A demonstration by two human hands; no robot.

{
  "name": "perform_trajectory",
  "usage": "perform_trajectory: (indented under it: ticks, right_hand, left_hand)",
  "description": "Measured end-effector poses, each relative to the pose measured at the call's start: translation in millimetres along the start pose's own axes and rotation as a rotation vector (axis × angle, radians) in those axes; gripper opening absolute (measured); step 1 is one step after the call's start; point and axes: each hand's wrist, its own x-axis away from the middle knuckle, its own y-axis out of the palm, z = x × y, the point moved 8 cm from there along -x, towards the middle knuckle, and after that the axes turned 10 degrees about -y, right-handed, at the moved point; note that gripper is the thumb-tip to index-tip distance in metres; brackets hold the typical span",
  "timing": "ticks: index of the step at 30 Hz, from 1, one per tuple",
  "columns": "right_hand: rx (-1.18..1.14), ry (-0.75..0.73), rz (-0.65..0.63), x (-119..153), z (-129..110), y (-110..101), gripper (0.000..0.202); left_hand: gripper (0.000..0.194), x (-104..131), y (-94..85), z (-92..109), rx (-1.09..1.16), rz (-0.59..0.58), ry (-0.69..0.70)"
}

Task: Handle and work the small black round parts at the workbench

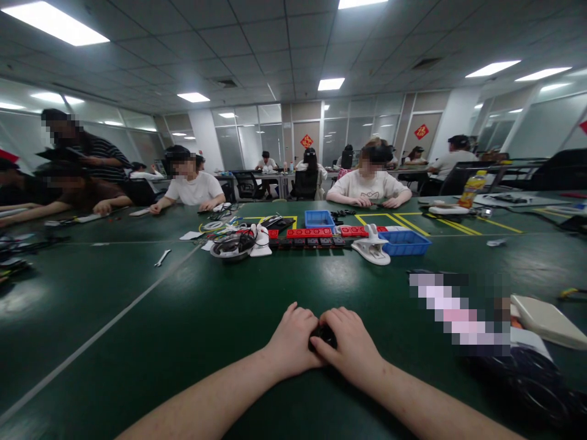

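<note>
We have before us a broad, dark green, smooth tabletop (192, 348), where a rectangular blue plastic bin (409, 245) stands well forward of us. Our bare left hand (296, 336) and bare right hand (352, 339) meet low over the table, fingers curled around a small black object (326, 334) between them, its shape mostly hidden.
</note>
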Motion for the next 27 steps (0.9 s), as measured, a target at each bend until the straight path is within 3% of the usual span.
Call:
perform_trajectory:
  ticks: [8, 15, 24, 27]
  right_hand:
    - [-0.068, 0.07, 0.035, 0.6, 4.7, -2.6, 0.021]
    - [-0.096, 0.016, 0.02, -1.5, 3.6, -0.8, 0.013]
    - [-0.339, -0.354, 0.042, 3.8, -31.2, -10.9, 0.024]
    - [-0.403, -0.403, 0.042, 5.4, -38.5, -10.8, 0.024]
  left_hand:
    - [0.027, -0.5, -0.5, -0.8, 0.03, -0.002, -0.002]
    - [0.029, -4.0, 1.7, -2.6, 0.034, -0.024, 0.026]
    - [0.023, -5.0, 9.0, -6.0, 0.119, -0.143, 0.232]
    - [0.028, -4.5, 12.3, -8.0, 0.11, -0.167, 0.219]
